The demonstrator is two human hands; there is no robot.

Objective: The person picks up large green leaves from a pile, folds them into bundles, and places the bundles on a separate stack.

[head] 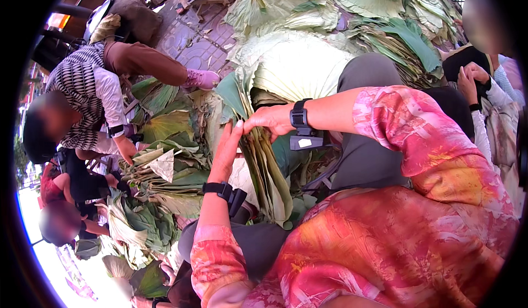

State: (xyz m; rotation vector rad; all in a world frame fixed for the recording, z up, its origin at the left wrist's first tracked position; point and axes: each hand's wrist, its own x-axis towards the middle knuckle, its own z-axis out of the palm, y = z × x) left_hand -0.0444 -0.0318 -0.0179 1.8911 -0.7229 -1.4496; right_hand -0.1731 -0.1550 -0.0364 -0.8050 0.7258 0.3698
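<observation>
Between my knees stands a bundle of folded large dried leaves (264,170), apparently lotus leaves, their layered edges facing me. My right hand (270,120) bends over the bundle's upper part and grips it, its thumb partly hidden behind the layers. On the left side my left hand (228,149) has straight fingers, with the fingertips at the bundle's edge near the right fingertips. Whether those left fingers grip the leaves is unclear. A blue-green leaf part (231,95) sticks up beyond my hands. Both wrists carry black straps with small devices.
Broad pale leaves (299,62) spread ahead on the paving (206,40). Stacked folded leaves (169,167) lie left, and another leaf pile (400,52) lies far right. A co-worker (88,85) bends over the left stack; another person's hands (472,77) are at right.
</observation>
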